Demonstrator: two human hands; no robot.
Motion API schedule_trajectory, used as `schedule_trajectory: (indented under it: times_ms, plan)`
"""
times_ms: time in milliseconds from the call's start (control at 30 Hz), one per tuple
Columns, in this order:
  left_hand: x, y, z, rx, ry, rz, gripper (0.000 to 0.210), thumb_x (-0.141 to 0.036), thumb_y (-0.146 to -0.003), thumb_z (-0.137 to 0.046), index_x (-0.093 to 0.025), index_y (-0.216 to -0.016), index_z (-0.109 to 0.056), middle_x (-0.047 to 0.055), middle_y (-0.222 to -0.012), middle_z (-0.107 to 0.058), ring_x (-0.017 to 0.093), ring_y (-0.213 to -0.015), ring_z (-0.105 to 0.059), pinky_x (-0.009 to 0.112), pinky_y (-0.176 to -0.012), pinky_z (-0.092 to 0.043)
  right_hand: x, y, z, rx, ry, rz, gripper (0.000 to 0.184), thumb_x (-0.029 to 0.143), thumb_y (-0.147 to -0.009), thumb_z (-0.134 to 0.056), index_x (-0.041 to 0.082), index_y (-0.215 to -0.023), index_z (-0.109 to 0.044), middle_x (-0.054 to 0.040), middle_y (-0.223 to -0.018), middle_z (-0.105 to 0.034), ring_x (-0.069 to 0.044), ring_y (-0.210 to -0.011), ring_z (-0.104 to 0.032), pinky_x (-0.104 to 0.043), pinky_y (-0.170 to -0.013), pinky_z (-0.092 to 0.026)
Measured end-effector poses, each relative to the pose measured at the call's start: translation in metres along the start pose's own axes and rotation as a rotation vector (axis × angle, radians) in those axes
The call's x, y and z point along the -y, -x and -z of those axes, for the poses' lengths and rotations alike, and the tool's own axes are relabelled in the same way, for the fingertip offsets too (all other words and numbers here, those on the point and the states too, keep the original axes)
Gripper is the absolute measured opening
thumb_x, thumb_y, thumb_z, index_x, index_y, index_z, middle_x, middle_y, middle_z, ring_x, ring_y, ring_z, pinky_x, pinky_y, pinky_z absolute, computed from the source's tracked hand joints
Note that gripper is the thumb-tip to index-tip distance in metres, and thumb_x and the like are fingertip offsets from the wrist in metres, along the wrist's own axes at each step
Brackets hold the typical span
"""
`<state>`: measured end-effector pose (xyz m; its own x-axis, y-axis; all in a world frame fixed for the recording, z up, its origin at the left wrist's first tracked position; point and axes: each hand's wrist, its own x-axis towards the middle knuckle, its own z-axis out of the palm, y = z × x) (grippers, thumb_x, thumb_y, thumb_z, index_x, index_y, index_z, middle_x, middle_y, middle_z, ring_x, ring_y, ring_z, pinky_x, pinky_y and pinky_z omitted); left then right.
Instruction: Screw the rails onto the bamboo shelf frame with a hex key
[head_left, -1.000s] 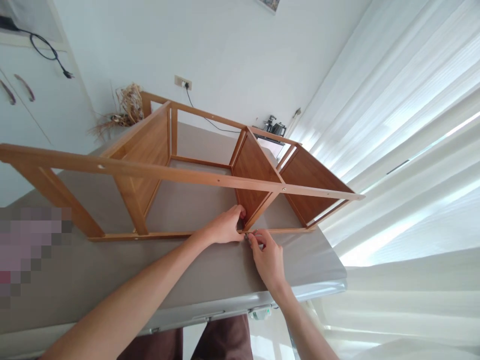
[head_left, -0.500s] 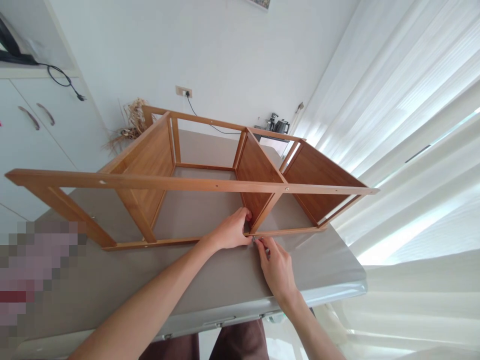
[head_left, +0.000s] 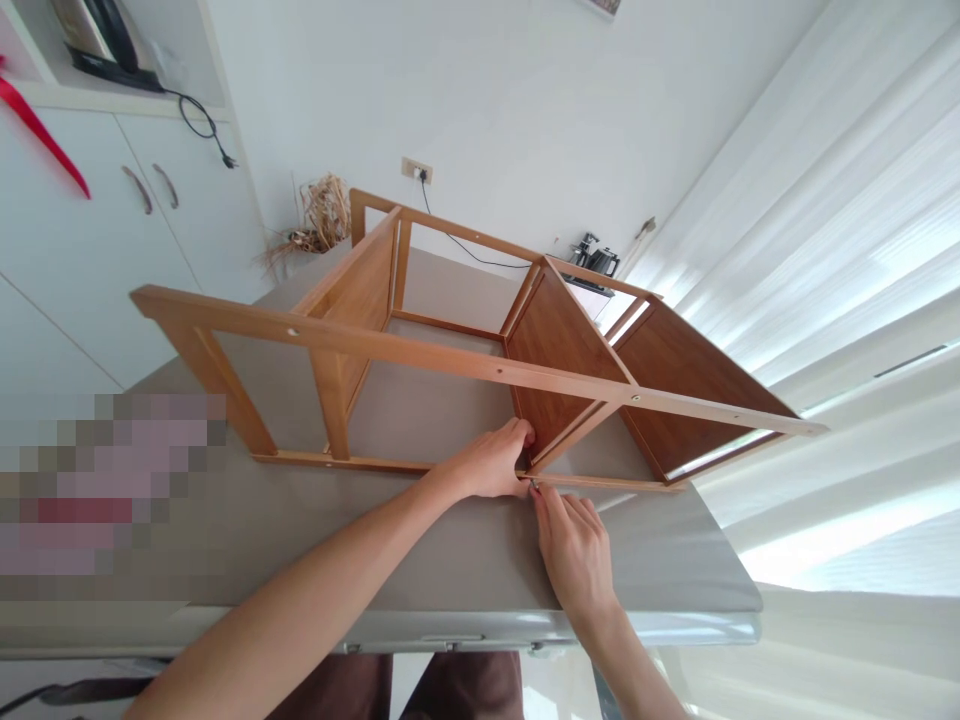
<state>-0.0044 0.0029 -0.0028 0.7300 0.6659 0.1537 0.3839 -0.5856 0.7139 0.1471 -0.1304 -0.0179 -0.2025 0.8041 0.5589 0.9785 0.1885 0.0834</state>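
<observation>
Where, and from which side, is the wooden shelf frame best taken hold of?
Probably grip the wooden shelf frame by its long upper near rail, from above on the person's side: the rail is slim, raised over the table, with open gaps beneath for fingers.

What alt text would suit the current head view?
A person's bare right grip pinches a small shiny piece at the near lower rail of a brown wooden shelf frame, lying sideways on a grey-topped table. The left grip holds the frame beside the middle shelf.
</observation>
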Motion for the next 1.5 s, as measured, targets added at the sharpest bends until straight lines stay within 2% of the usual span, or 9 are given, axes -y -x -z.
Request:
schedule_trajectory:
  times_ms: [233,467,600,767,1000,1300,1500]
  plan:
    - [0.004,-0.001,0.0,0.008,0.015,-0.019,0.05,-0.031,-0.072,-0.078,-0.02,-0.112,-0.05,0.01,-0.12,-0.061,0.024,-0.091,-0.067,0.033,-0.07,-0.05,0.0,0.005,-0.001,-0.024,-0.033,0.069,0.024,0.018,-0.105,-0.047,0.02,-0.09,-0.066,-0.0014,-0.068,-0.063,-0.019,-0.063,-0.055,-0.034,-0.069,-0.036]
    - [0.001,0.001,0.004,0.032,0.043,-0.022,0.055,-0.033,-0.068,-0.079,-0.021,-0.112,-0.048,0.008,-0.114,-0.062,0.023,-0.089,-0.067,0.032,-0.069,-0.049,0.003,0.003,0.005,-0.017,-0.021,0.084,0.026,0.017,-0.106,-0.043,0.02,-0.097,-0.068,-0.0034,-0.074,-0.068,-0.02,-0.064,-0.057,-0.034,-0.07,-0.036]
    - [-0.003,0.003,0.004,0.014,0.025,0.004,0.048,-0.031,-0.071,-0.076,-0.021,-0.108,-0.047,0.006,-0.104,-0.063,0.023,-0.083,-0.066,0.032,-0.066,-0.046,0.004,-0.001,0.006,0.035,-0.084,-0.04,0.031,0.018,-0.106,-0.042,0.022,-0.086,-0.066,-0.0014,-0.067,-0.066,-0.019,-0.061,-0.057,-0.033,-0.069,-0.035]
    - [-0.001,0.002,0.001,0.003,0.05,0.011,0.042,-0.026,-0.072,-0.071,-0.022,-0.106,-0.045,0.004,-0.1,-0.063,0.021,-0.077,-0.065,0.031,-0.064,-0.045,0.002,0.0,0.001,0.056,-0.27,-0.36,0.029,0.033,-0.105,-0.048,0.024,-0.083,-0.065,-0.0026,-0.079,-0.073,-0.02,-0.073,-0.064,-0.03,-0.069,-0.04]
    - [-0.008,0.004,0.007,0.028,-0.015,0.011,0.041,-0.028,-0.074,-0.07,-0.021,-0.107,-0.046,0.006,-0.109,-0.064,0.022,-0.081,-0.067,0.03,-0.063,-0.046,0.001,0.0,0.001,0.089,-0.503,-0.617,0.032,0.05,-0.099,-0.053,0.024,-0.086,-0.066,-0.0013,-0.085,-0.077,-0.019,-0.073,-0.068,-0.028,-0.069,-0.042]
    - [-0.007,0.004,0.004,-0.002,-0.097,-0.004,0.041,-0.029,-0.074,-0.068,-0.021,-0.109,-0.046,0.008,-0.113,-0.064,0.025,-0.087,-0.068,0.033,-0.067,-0.047,-0.001,-0.005,0.002,0.102,-0.639,-0.725,0.035,0.056,-0.094,-0.058,0.023,-0.084,-0.061,-0.0018,-0.081,-0.075,-0.018,-0.068,-0.066,-0.025,-0.064,-0.044]
    - [-0.008,0.003,0.002,-0.02,-0.143,0.001,0.04,-0.035,-0.076,-0.069,-0.021,-0.107,-0.047,0.009,-0.115,-0.063,0.026,-0.091,-0.069,0.034,-0.071,-0.048,0.001,-0.005,0.001,0.087,-0.631,-0.693,0.035,0.055,-0.096,-0.055,0.022,-0.088,-0.064,-0.0012,-0.079,-0.074,-0.016,-0.063,-0.061,-0.025,-0.064,-0.045]
